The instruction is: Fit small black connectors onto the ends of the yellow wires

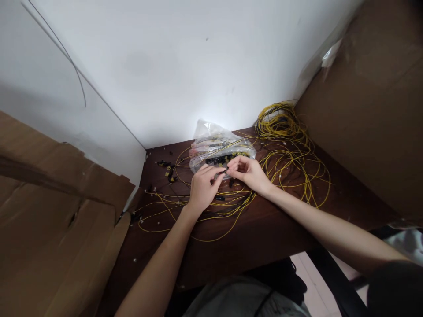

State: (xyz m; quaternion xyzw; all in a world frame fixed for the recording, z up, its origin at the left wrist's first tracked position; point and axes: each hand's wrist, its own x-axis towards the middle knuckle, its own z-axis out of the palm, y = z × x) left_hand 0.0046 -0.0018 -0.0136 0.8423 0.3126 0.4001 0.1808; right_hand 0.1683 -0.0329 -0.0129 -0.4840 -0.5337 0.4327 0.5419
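Observation:
My left hand (205, 185) and my right hand (246, 172) meet over the dark brown table (251, 237), fingertips almost touching. Both pinch a small black piece (223, 171) between them; its details are too small to tell. Just behind the hands lies a clear plastic bag (211, 136) with small black and yellow parts (228, 157) at its opening. Thin yellow and black wires (211, 240) run in loops under and around both hands. Below my fingers, a small black connector (220, 198) lies among the wires.
A coiled bundle of yellow wire (280, 121) sits at the back right. More small black parts (171, 175) lie left of the bag. Cardboard stands at the left (59, 246) and right (363, 114). A white wall (198, 66) rises behind the table.

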